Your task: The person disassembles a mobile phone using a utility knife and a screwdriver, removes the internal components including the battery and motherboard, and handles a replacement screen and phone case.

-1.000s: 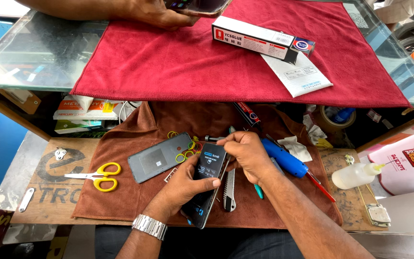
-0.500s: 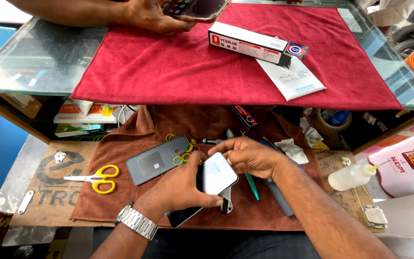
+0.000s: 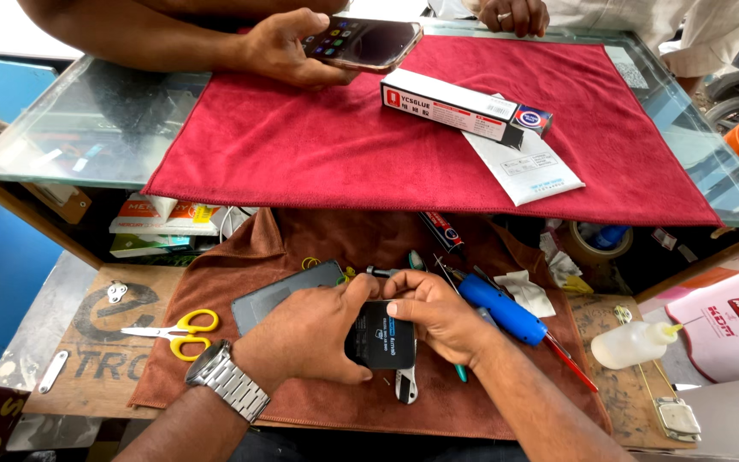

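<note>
Phone (image 3: pixel 380 336), dark and flat with its back up, sits pinched between both hands over the middle of the brown cloth (image 3: pixel 241 274), close to the near edge of the wooden worktop (image 3: pixel 87 342). Left hand (image 3: pixel 305 335) has its fingers curled together over the phone's left side, thumb tucked under the lower edge, a silver wristwatch (image 3: pixel 226 382) on the wrist. Right hand (image 3: pixel 438 315) clamps the right side, thumb pressed flat on the back near the top, fingers wrapped behind (their tips are hidden, so how they grip underneath I cannot tell). Just below the phone a small metal tool (image 3: pixel 405 385) pokes out onto the cloth. Just left of the hands lies a grey rectangular panel (image 3: pixel 280 293), partly covered by the left knuckles. To the right of the right hand lies a blue-handled screwdriver (image 3: pixel 502 310), with a crumpled white tissue (image 3: pixel 528 293) just beyond it. Yellow-handled scissors (image 3: pixel 177 330) rest at the cloth's left edge, half on the bare wood. Near the worktop's right edge, a small white squeeze bottle (image 3: pixel 635 344) lies on its side. Further out, up on the glass counter (image 3: pixel 87 128), a red cloth (image 3: pixel 318 145) carries a long red-and-white box (image 3: pixel 455 109) and a white packet (image 3: pixel 523 167) toward its right side. At the counter's far edge another person's hand (image 3: pixel 288 47) holds a second phone (image 3: pixel 365 43), screen up.
</note>
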